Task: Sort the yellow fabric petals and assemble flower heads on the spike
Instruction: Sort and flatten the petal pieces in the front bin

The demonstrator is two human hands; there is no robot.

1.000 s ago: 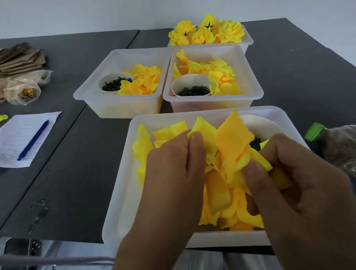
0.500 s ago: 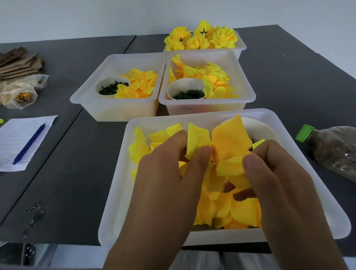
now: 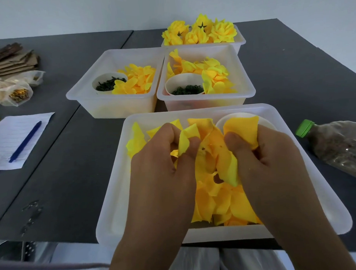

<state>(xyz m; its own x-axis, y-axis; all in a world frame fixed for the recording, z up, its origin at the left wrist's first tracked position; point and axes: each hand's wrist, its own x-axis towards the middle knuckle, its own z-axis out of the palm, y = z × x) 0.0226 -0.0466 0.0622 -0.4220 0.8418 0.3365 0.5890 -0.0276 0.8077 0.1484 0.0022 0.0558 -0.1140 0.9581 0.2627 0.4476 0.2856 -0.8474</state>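
A pile of yellow fabric petals (image 3: 219, 202) lies in the near white tray (image 3: 114, 197). Both hands are over it. My left hand (image 3: 164, 171) pinches a small pale yellow petal (image 3: 186, 140) between thumb and fingers. My right hand (image 3: 269, 164) grips a larger orange-yellow petal (image 3: 240, 130), thumb on top. Between the hands hangs a bunch of petals (image 3: 218, 157) with small holes in them. A white cup (image 3: 263, 119) sits in the tray's far right corner, mostly hidden. No spike is visible.
Two white bins behind hold petals and cups of dark green parts: left bin (image 3: 85, 97), right bin (image 3: 246, 90). A far bin (image 3: 239, 41) holds finished yellow flower heads (image 3: 199, 33). A bottle (image 3: 339, 147) lies at right. Paper with a blue pen (image 3: 26, 144), bags and cardboard lie at left.
Both hands have drawn closer together over the tray and shifted their hold on the petals; the large petal went from upright between the hands into my right hand's grip.
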